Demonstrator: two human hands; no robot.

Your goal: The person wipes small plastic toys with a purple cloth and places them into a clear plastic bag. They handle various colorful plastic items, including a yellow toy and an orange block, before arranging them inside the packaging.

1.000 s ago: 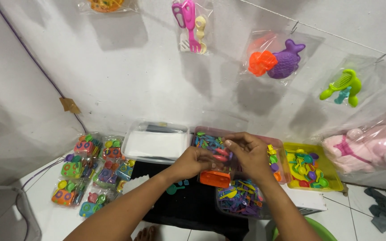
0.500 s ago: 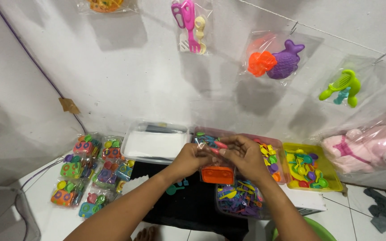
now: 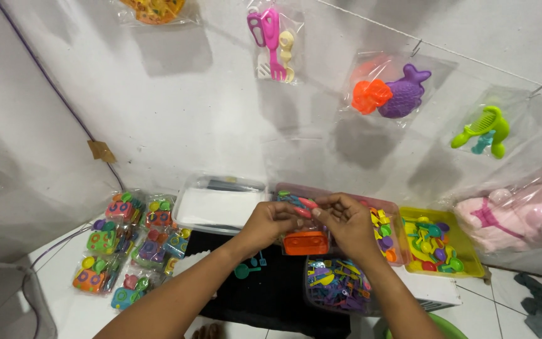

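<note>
Fingertips of both hands are being pinched on small pink and blue plastic toy pieces, the left hand and right hand being closed on them from either side, just above an orange toy block. Compared with a second ago, the hands are being held closer together and slightly higher. Beneath, a clear tray of purple pieces and a black cloth are being overhung; a yellow tray is lying well apart.
</note>
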